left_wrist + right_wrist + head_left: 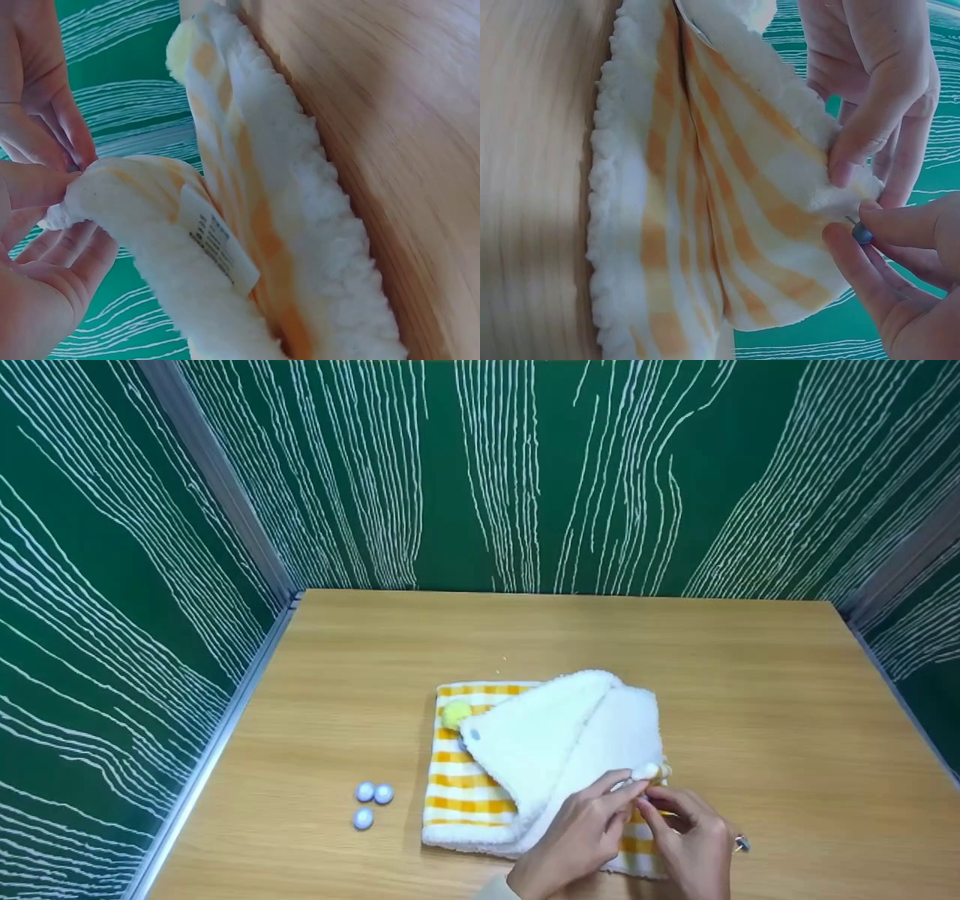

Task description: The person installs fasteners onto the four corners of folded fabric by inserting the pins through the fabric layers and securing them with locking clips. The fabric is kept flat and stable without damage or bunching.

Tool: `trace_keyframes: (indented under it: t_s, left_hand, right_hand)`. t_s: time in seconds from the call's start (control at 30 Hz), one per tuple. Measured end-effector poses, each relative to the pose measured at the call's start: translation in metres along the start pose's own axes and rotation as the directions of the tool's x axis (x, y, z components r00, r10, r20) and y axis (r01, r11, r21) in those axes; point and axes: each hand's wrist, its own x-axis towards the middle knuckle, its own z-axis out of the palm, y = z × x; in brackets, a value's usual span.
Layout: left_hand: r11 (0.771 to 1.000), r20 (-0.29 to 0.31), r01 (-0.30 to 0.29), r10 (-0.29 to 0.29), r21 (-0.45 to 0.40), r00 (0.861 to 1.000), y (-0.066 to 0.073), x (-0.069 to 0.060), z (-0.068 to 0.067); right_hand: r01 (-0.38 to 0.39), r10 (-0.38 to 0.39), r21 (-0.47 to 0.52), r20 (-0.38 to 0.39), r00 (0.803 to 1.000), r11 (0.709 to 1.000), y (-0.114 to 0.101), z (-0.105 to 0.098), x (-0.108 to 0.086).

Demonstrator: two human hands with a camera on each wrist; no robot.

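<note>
Action on the worktop (322, 697)! The yellow-and-white checked cloth (465, 791) lies between five and six o'clock in the head view, a white fleece flap (555, 735) spread over its checks. Both hands are busy at its four o'clock side. Left hand (577, 825): grip closed on the cloth's raised edge, thumb on the checked face. Right hand (697, 832), just beside it: grip pinching a tiny blue-grey button (862, 234) between thumb and finger, right by that edge. Over at ten o'clock on the cloth, a yellow pom-pom (456, 715) sits next to the flap's tip. Swing round towards nine o'clock, well apart from the hands: three small pale balls (365, 792), two side by side, the third at six o'clock from the left one. And the left wrist view catches a printed label (217, 244) on the cloth.
</note>
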Motion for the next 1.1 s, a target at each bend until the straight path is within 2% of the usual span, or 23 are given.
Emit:
trace_keyframes:
  t_s: [0.1, 0.27, 0.43, 0.57, 0.67, 0.8, 0.97, 1.1]
  left_hand:
    - [1.000, -0.004, -0.009, 0.009, 0.001, 1.000, 0.000, -0.001, 0.001]
    - [1.000, 0.006, 0.000, 0.000, -0.019, 1.000, 0.000, 0.000, 0.002]
    - [1.000, -0.002, 0.000, 0.000, 0.012, 1.000, 0.002, -0.001, 0.000]
    - [1.000, 0.000, 0.002, -0.002, 0.010, 1.000, 0.003, -0.001, 0.000]
    - [1.000, 0.006, -0.011, 0.011, 0.002, 1.000, 0.003, -0.002, 0.001]
    - [0.999, 0.015, -0.034, 0.034, -0.006, 0.999, 0.003, -0.002, 0.003]
    - [0.998, 0.037, -0.055, 0.054, 0.005, 0.998, 0.003, -0.002, -0.001]
    - [1.000, 0.059, -0.028, 0.028, -0.011, 0.998, 0.002, -0.004, -0.007]
  right_hand:
    - [0.036, -0.036, 0.012, -0.009, 0.999, 0.999, 0.001, 0.001, -0.001]
    - [0.010, -0.010, -0.006, -0.011, 1.000, 1.000, -0.001, 0.002, -0.001]
    - [-0.085, 0.085, -0.038, 0.007, 0.996, 0.996, -0.006, 0.003, -0.002]
    - [-0.185, 0.186, -0.026, 0.036, 0.982, 0.982, -0.012, 0.005, -0.003]
    - [-0.221, 0.221, -0.012, 0.062, 0.973, 0.975, -0.014, 0.007, -0.004]
    - [-0.214, 0.218, -0.057, 0.066, 0.974, 0.975, -0.013, 0.006, -0.004]
    - [-0.153, 0.159, -0.097, 0.053, 0.986, 0.983, -0.011, 0.003, -0.002]
    - [-0.148, 0.157, -0.107, 0.076, 0.985, 0.983, -0.012, 0.003, -0.001]
